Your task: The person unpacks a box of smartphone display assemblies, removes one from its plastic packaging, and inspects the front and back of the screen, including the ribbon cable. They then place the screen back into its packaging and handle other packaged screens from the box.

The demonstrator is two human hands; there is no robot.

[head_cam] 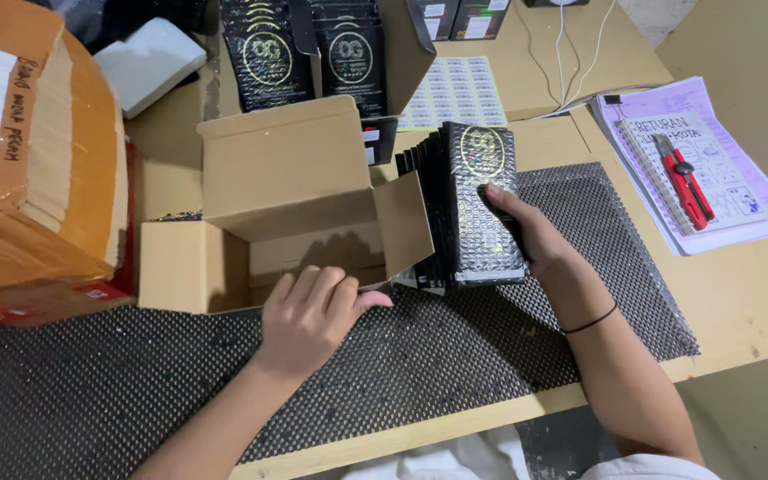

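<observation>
- Several black bubble-wrapped packets (482, 209) stand on edge in a row on the counter (740, 302), at 3 o'clock from the open cardboard box (291, 191)
- Right hand (526, 233) wraps the front packet, fingers over its face
- Left hand (308, 316) lies curled on the box's near wall, holding nothing
- Packets look light, the wrap soft and probably slick; the row could topple, so pinch by the side edges

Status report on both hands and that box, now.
Left hand rests on near edge of open cardboard box. Right hand grips stack of black packets standing beside it. Nothing between stack and box.
</observation>
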